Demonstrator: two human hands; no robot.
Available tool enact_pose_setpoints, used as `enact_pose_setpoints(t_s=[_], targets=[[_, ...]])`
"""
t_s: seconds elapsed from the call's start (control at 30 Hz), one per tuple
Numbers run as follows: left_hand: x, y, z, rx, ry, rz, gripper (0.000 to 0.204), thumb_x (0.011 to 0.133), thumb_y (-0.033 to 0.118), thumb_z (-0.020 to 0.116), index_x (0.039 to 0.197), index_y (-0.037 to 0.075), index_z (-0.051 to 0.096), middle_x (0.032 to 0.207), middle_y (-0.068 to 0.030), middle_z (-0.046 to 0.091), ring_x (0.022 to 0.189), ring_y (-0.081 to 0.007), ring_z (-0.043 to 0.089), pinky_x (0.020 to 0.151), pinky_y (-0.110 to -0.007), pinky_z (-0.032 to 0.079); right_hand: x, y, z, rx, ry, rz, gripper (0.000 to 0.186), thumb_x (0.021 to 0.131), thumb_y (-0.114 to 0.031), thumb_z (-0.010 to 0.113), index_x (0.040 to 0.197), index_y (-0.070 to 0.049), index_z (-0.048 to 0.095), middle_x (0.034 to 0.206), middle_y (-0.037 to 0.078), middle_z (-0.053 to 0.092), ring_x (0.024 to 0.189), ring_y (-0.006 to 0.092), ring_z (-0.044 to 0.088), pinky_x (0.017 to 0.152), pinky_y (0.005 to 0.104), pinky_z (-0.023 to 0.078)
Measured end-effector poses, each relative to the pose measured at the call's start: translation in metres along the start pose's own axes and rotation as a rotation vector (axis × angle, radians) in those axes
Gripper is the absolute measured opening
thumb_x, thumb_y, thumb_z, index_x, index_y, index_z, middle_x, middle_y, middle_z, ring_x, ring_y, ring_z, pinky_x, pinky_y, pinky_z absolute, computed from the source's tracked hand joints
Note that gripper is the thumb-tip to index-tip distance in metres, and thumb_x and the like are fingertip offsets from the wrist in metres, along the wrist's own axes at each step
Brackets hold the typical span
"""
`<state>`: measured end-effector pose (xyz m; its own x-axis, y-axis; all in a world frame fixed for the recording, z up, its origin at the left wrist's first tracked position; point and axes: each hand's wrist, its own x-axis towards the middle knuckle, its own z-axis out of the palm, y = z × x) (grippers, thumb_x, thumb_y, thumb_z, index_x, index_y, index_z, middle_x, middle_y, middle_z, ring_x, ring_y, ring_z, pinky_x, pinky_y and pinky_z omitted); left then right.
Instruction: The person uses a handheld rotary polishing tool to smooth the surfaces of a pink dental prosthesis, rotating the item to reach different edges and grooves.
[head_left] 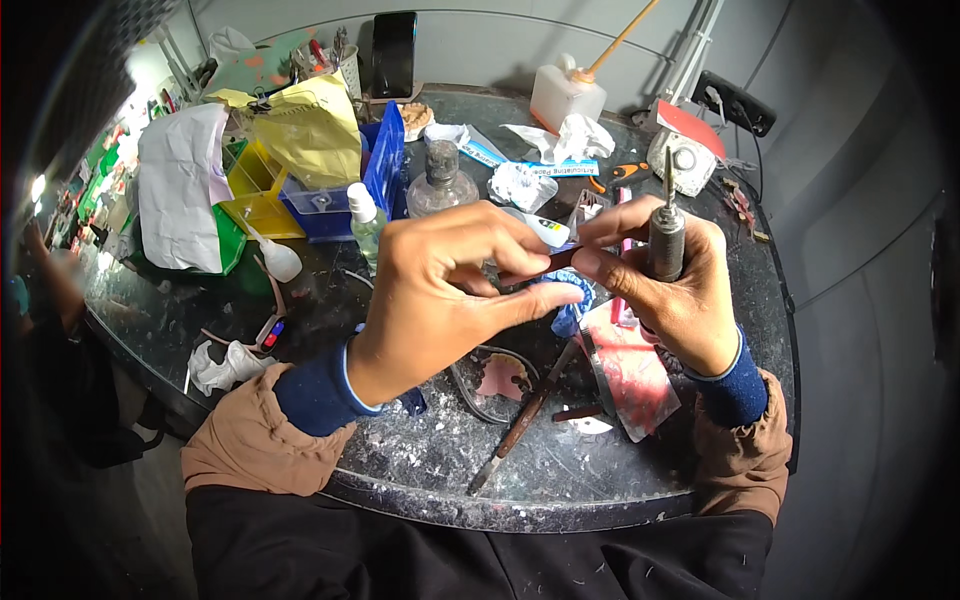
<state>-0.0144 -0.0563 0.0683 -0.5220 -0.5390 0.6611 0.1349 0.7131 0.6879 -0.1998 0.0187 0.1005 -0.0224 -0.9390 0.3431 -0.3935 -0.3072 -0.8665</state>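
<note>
Both hands are raised over the dark worktable [420, 460], fingertips close together. Between them is a small flat dark reddish-brown piece [562, 260], perhaps a strip of wax or sandpaper; its kind is not clear. My left hand [440, 290] pinches its left end between fingers and thumb. The thumb and forefinger of my right hand [690, 290] meet the other end. That hand also carries a metal rotary handpiece [667, 243], tip upward, tucked between the fingers. Below lie a wooden-handled spatula [522, 425], a pink moulded piece [502, 378] and a clear bag of pinkish material [630, 375].
Left stand blue bins [385, 150], a yellow bin [255, 185], a spray bottle [363, 215] and a white squeeze bottle [275, 255]. Behind the hands are a glass burner [442, 180], crumpled wrappers [525, 185] and a plastic jug [567, 97]. A control box [687, 155] sits far right.
</note>
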Motion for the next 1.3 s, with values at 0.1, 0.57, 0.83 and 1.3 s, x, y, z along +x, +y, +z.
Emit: enact_pose_setpoints(t_s=[0.1,0.57,0.83,1.3], targets=[[0.005,0.009,0.003,-0.348,0.041,-0.279,0.014,0.080,0.002,0.073,0.092,-0.004,0.069,0.087,-0.0095,0.068,0.071,-0.0094,0.064,0.061,-0.020,0.053,-0.002,0.000,-0.001,0.043,0.050,-0.064,0.010,0.077,0.003,0.072,0.086,0.000,0.069,0.083,0.005,0.068,0.078,0.0098,0.064,0.072,0.0260,0.052],[-0.003,0.005,0.005,-0.497,0.005,-0.231,0.013,0.086,0.006,0.068,0.094,-0.004,0.069,0.090,-0.0069,0.068,0.077,-0.0070,0.062,0.064,-0.018,0.051,-0.009,-0.009,0.003,-0.296,0.085,-0.414,0.014,0.078,0.000,0.070,0.091,0.001,0.067,0.084,0.012,0.069,0.074,0.0199,0.067,0.066,0.0285,0.052],[0.003,0.008,0.001,-0.401,0.004,-0.208,0.010,0.083,0.002,0.070,0.091,-0.003,0.069,0.086,-0.0063,0.063,0.078,-0.0080,0.059,0.069,-0.022,0.049,-0.009,-0.004,0.004,-0.053,0.014,-0.225,0.012,0.079,0.001,0.067,0.091,0.001,0.064,0.075,0.007,0.065,0.071,0.0128,0.063,0.066,0.0264,0.049],[0.002,-0.006,0.004,-0.512,-0.072,-0.202,0.017,0.083,0.011,0.072,0.095,0.000,0.065,0.088,-0.0010,0.060,0.080,-0.0075,0.059,0.069,-0.021,0.050,-0.008,-0.015,-0.007,-0.001,-0.159,0.040,0.015,0.083,-0.008,0.069,0.094,0.002,0.069,0.078,0.004,0.066,0.073,0.0060,0.058,0.067,0.0239,0.048]])
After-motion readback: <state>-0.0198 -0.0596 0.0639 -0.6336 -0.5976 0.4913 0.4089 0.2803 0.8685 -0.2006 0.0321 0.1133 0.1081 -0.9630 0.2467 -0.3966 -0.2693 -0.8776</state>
